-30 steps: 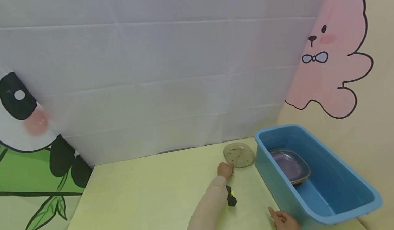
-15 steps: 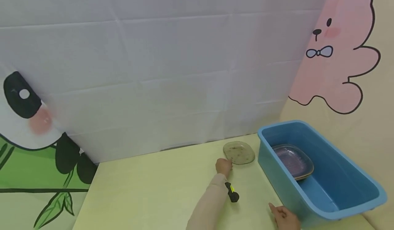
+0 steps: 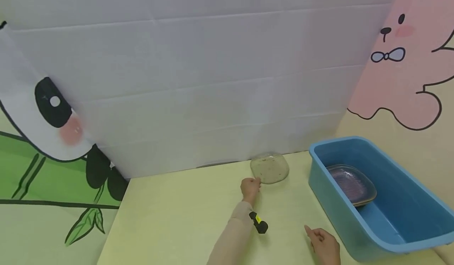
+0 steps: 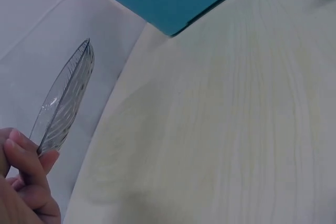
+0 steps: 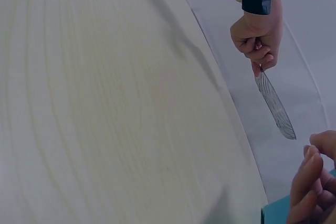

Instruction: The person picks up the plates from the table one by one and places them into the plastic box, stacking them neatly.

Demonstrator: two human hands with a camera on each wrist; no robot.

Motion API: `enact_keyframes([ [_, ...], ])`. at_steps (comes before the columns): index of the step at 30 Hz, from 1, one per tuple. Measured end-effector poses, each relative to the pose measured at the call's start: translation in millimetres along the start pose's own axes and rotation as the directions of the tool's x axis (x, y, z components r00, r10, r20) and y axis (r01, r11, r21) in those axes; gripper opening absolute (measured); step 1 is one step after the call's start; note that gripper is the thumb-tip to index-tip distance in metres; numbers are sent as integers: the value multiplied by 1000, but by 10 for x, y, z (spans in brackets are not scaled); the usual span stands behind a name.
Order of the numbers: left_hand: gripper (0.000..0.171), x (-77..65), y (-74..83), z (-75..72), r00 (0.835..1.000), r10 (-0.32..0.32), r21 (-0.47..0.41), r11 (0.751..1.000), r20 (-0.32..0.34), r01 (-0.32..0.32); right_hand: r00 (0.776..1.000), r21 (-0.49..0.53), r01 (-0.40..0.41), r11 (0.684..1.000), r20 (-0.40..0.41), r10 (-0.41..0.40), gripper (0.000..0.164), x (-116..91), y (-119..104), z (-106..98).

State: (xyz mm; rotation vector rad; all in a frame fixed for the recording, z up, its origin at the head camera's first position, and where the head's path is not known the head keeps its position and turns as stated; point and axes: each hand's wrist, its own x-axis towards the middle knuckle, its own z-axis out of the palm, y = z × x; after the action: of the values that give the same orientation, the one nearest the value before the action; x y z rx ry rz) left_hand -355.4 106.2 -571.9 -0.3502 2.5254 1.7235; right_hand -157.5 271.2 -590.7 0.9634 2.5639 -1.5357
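Observation:
My left hand (image 3: 250,188) pinches the near edge of a clear glass plate (image 3: 270,169) between thumb and fingers. The plate is held up off the table, its far edge overlapping the white backdrop in the head view. Seen nearly edge-on in the left wrist view, the ribbed glass plate (image 4: 65,98) rises from the fingertips. My right hand (image 3: 324,243) holds nothing and stays beside the blue bin, fingers loosely curled. Inside that bin (image 3: 331,202) lies a purple, brown-rimmed dish (image 3: 354,184), partly hidden by the near wall.
The pale yellow table (image 3: 170,217) meets a white cloth backdrop (image 3: 213,99) along its back edge. On the left wrist is a black strapped device (image 3: 259,223). Cartoon figures decorate the walls on both sides, and the blue bin takes up the table's right side.
The head view has turned leftward. My left hand has raised the glass plate and drawn it away from the bin. The right hand keeps its loose curl near the bin.

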Motion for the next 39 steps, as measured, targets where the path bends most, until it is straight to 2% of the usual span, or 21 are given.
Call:
enact_keyframes([
  [4, 21, -15, 17, -143, 1000, -5, -50, 999, -1, 5, 999, -4, 45, 999, -9, -45, 43, 4, -23, 45],
  [7, 20, -42, 17, -263, 1000, 15, -84, 996, -5, -16, 998, 8, 63, 998, -17, -63, 43, 22, -43, 91],
  [11, 20, -116, 4, -432, 999, 36, -114, 993, -19, -38, 998, 33, 61, 998, -10, -61, 40, 51, -83, 169],
  [16, 19, -233, 0, -576, 999, 52, -149, 987, -11, -53, 998, 31, 59, 998, -6, -58, 39, 47, -97, 197],
  [21, 16, -382, -23, -674, 999, 44, -167, 985, 12, -41, 998, 15, 60, 998, -22, -60, 45, 32, -65, 180],
  [25, 16, -531, -67, -748, 999, 46, -156, 987, 18, -43, 998, 14, 51, 999, -40, -51, 42, 31, -32, 181],
  [32, 17, -782, -198, -896, 998, 45, -169, 985, 42, -37, 997, 14, 62, 998, -43, -61, 45, 40, -13, 162],
  [39, 14, -922, -291, -968, 996, 51, -132, 990, 71, -41, 998, 7, 56, 998, -14, -56, 44, 48, -61, 73],
])
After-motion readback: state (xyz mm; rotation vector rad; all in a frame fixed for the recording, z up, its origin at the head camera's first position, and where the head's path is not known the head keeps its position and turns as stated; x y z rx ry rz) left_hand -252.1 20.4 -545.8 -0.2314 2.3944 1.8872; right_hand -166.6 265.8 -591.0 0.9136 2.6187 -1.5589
